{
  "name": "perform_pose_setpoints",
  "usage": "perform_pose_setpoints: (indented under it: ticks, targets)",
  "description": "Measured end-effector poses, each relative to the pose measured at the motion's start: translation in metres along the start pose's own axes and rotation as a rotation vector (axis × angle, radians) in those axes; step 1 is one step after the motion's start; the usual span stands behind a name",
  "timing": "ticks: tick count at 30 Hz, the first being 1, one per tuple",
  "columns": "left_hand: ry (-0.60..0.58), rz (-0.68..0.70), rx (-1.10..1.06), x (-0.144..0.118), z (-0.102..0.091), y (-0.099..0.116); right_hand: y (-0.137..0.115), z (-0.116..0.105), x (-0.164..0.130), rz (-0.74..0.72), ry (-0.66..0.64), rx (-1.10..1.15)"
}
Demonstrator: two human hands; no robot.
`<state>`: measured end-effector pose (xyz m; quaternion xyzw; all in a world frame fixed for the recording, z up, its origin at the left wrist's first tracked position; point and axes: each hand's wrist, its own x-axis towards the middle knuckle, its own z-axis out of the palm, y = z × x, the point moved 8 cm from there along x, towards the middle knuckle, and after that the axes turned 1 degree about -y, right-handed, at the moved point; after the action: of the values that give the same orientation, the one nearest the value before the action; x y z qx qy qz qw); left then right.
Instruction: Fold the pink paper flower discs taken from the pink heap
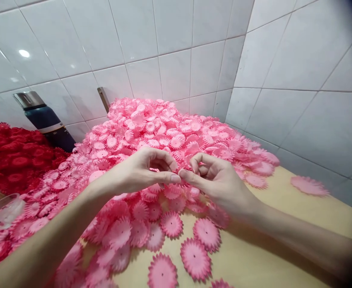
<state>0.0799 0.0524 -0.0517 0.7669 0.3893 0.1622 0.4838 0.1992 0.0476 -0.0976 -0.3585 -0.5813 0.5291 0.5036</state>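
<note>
My left hand and my right hand meet just above a big heap of pink scalloped fabric discs, thumb tips nearly touching. Both are pinched closed, and whatever lies between the fingertips is hidden or too small to name. The discs look like artificial flower petals with toothed edges, and several have a small dark hole at the centre. Below my hands, a few loose discs lie flat, among them a single pink disc nearest my right forearm.
The heap rests on a yellowish tabletop against white tiled walls. At left are a pile of red discs, a dark blue bottle with a metal lid, and a clear plastic container. One stray disc sits by the right wall.
</note>
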Motion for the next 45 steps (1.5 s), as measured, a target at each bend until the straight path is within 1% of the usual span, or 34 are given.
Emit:
perform_pose_setpoints:
  ticks: [2, 3, 6, 7, 8, 9, 11, 13, 15, 17, 19, 21, 25, 28, 30, 32, 36, 39, 42, 45]
  targets:
    - [0.083, 0.025, 0.033, 0.001, -0.007, 0.002, -0.001, 0.000, 0.000, -0.006, -0.002, -0.001]
    - [0.153, 0.037, 0.065, 0.001, -0.013, 0.003, -0.003, 0.000, 0.000, -0.011, 0.002, -0.004]
    - [0.438, 0.066, 0.159, -0.005, -0.040, 0.007, -0.008, -0.001, -0.002, -0.023, 0.027, -0.037]
    - [0.513, 0.069, 0.168, -0.009, -0.047, 0.007, -0.009, -0.001, -0.002, -0.019, 0.035, -0.047]
    - [0.555, 0.065, 0.165, -0.011, -0.053, 0.007, -0.009, -0.002, -0.003, -0.008, 0.044, -0.056]
    - [0.567, 0.057, 0.154, -0.012, -0.056, 0.007, -0.008, -0.003, -0.003, 0.006, 0.054, -0.063]
    - [0.524, 0.041, 0.154, -0.012, -0.055, 0.006, -0.007, -0.006, -0.003, 0.033, 0.088, -0.079]
    - [0.460, 0.039, 0.202, -0.010, -0.048, 0.009, -0.006, -0.012, -0.003, 0.038, 0.137, -0.101]
    - [0.407, 0.053, 0.254, -0.008, -0.039, 0.012, -0.009, -0.015, -0.003, 0.007, 0.161, -0.131]
    - [0.334, 0.059, 0.265, -0.006, -0.027, 0.013, -0.013, -0.013, -0.002, -0.060, 0.144, -0.151]
    - [0.261, 0.067, 0.242, -0.004, -0.015, 0.014, -0.016, -0.008, -0.002, -0.116, 0.099, -0.132]
    - [0.229, 0.080, 0.227, -0.004, -0.009, 0.016, -0.014, -0.003, -0.002, -0.116, 0.060, -0.063]
    - [0.253, 0.077, 0.261, -0.005, -0.009, 0.017, -0.006, 0.000, -0.002, -0.029, 0.021, 0.055]
    - [0.224, 0.070, 0.270, -0.004, -0.009, 0.017, -0.006, -0.002, -0.002, -0.019, 0.018, 0.002]
    - [0.201, 0.067, 0.273, -0.003, -0.008, 0.017, -0.006, -0.002, -0.002, -0.024, 0.019, -0.046]
    - [0.173, 0.061, 0.257, -0.003, -0.005, 0.015, -0.008, 0.000, -0.003, -0.036, -0.001, -0.045]
    - [0.091, 0.068, 0.111, -0.002, 0.001, 0.013, -0.014, 0.007, -0.004, -0.079, -0.047, 0.007]
    - [0.069, 0.065, 0.056, -0.001, 0.002, 0.011, -0.016, 0.010, -0.004, -0.092, -0.067, 0.006]
    - [0.047, 0.060, 0.035, 0.000, 0.002, 0.009, -0.020, 0.009, -0.004, -0.135, -0.049, -0.033]
    - [0.004, 0.045, -0.017, 0.000, 0.006, 0.005, -0.023, 0.007, -0.005, -0.173, -0.016, -0.082]
